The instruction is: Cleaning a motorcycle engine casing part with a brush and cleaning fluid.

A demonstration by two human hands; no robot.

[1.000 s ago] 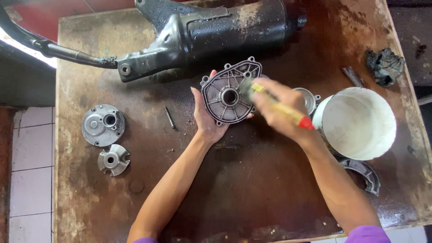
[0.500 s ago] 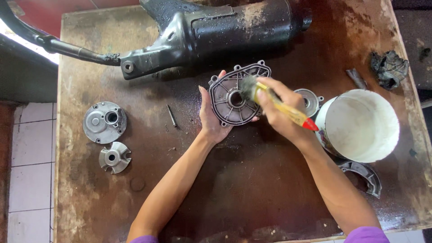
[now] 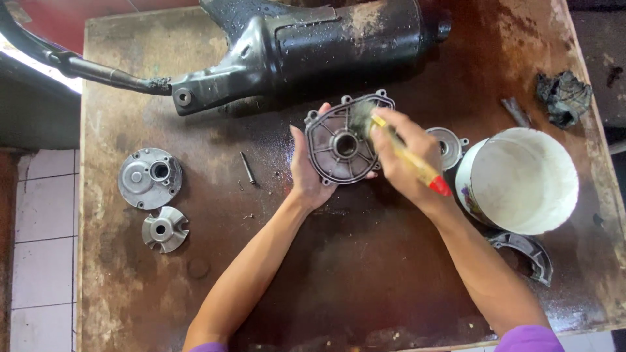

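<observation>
At the frame's upper centre, the left hand still cups the grey cast-metal engine cover from beneath, fingers curled round its edge, while the right hand, closed around a yellow-handled, red-tipped paintbrush, has swept its bristles slightly across the cover's upper right face.

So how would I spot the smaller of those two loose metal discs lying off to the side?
Start at the long black exhaust muffler along the far edge of the brown worktable. Below its thin pipe end, near the table's left edge, lie two grey metal parts. The round cover is larger; the one you want, the small hub, lies nearer the person and has a notched, winged outline.
</observation>
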